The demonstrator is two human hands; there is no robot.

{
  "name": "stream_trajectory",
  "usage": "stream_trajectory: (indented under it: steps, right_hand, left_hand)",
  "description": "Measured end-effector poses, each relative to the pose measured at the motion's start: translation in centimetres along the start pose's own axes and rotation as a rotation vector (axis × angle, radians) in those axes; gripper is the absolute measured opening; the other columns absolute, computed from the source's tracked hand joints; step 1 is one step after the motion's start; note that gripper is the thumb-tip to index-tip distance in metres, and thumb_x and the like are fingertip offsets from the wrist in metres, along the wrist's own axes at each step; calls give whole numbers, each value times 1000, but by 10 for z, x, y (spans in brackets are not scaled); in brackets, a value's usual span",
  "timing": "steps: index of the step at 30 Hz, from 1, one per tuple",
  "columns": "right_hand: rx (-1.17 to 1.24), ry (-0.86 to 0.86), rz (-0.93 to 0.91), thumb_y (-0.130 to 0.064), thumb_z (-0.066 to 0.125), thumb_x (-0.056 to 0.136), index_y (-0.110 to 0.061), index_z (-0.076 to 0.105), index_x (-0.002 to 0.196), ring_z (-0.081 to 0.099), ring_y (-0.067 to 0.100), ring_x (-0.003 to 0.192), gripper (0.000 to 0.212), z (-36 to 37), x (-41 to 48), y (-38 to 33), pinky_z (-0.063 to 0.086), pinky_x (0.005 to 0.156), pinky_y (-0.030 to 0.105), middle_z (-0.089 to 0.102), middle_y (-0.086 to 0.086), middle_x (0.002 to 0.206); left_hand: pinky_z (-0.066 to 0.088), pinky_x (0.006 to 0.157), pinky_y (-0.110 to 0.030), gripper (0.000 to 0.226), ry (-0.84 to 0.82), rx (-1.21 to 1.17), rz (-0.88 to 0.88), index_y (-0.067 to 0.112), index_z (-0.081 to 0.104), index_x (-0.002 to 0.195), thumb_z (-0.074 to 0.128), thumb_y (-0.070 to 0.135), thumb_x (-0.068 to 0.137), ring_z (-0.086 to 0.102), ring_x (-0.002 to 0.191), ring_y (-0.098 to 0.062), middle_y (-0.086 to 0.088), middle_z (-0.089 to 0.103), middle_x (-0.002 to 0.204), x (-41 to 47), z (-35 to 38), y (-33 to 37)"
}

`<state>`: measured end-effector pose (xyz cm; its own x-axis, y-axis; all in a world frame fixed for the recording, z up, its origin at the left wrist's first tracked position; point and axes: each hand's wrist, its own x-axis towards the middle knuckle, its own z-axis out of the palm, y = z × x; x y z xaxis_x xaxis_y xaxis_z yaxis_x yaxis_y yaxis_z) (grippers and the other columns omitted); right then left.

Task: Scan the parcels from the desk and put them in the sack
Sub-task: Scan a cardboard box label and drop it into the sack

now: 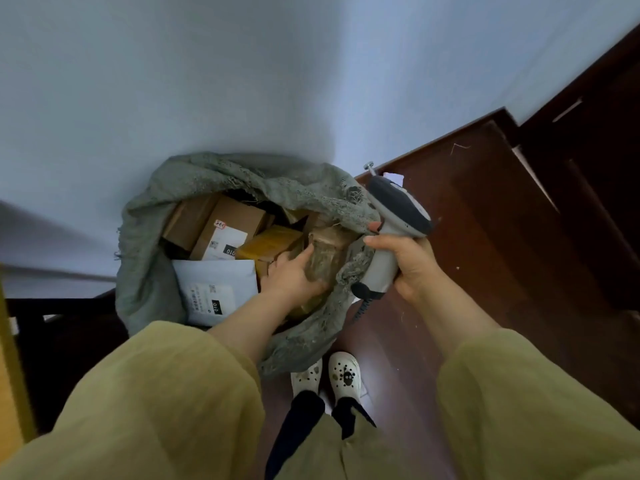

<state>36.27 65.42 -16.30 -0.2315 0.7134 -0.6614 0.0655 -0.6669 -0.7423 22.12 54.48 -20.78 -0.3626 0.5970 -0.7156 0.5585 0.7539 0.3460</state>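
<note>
The left hand [294, 275] grips a brown parcel [329, 249] inside the sack [145, 271], by its right rim. The right hand [412, 261] holds the scanner [398, 209].

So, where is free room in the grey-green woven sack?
Crowded: brown cardboard boxes, a yellow padded parcel and a white plastic mailer cover the sack's left and middle. Only by its right wall, where the left hand holds a brown taped parcel, is room.
</note>
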Motion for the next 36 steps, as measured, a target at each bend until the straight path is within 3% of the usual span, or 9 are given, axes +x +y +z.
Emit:
stream_trajectory:
  steps: [4,8,11,15,19,26,30,32,36]
  right_hand:
    - [-73,42,60,11,72,70,-5,67,91,64,22,81,27,6,4,13,54,70,36,68,5,89]
    - [-108,73,128,8,73,71,-2,63,100,62,22,76,32,11,9,24,51,65,36,65,6,85]
    - [-123,88,156,9,72,72,-9,60,85,60,22,76,24,12,12,33,51,72,40,63,5,82]
    - [-146,86,169,9,71,72,-10,59,82,59,24,78,25,10,13,44,50,74,41,62,6,82]
    - [-135,65,158,11,69,73,-10,59,79,59,25,78,25,6,10,51,52,80,45,61,7,81]
    - [-145,-35,163,13,67,71,-10,62,85,63,33,93,28,-5,2,59,53,86,50,66,12,94]
    - [-176,-89,156,12,67,71,-6,64,104,64,34,99,38,-18,-23,63,53,88,53,68,14,101]
    - [-189,-155,178,7,67,76,-8,65,106,65,31,88,34,-20,-43,64,56,81,50,67,15,97]
    - [-210,-321,251,-5,63,86,-12,61,101,67,23,61,17,-1,-98,68,55,56,32,68,12,77]
  left_hand:
    - [30,113,-42,78,-14,-131,8,30,20,151,63,42,87,29,137,-34,-15,29,150,3,-3,-7]
    - [30,111,-40,68,1,-135,16,21,27,150,60,34,91,23,142,-32,-14,28,153,-2,-7,-16]
    - [35,110,-44,68,4,-127,-6,21,29,149,61,33,90,25,142,-31,-13,26,154,-3,-8,-29]
    - [47,100,-46,69,18,-118,-16,23,32,148,63,34,88,45,128,-31,-10,32,152,-10,-9,-41]
    - [47,99,-45,70,44,-141,-20,22,32,148,64,33,87,48,125,-31,-11,37,147,-20,-7,-47]
    - [46,101,-39,68,105,-194,-67,17,32,148,63,28,89,49,126,-27,-10,45,143,-54,6,-52]
    - [43,98,-35,61,178,-192,-86,15,37,145,62,25,90,48,126,-27,-10,46,143,-84,14,-48]
    - [41,99,-35,60,225,-215,-90,15,37,145,61,25,91,45,129,-27,-10,44,145,-107,16,-46]
    - [36,106,-37,67,308,-280,-131,18,32,148,61,28,89,38,135,-27,-8,37,150,-161,17,-60]
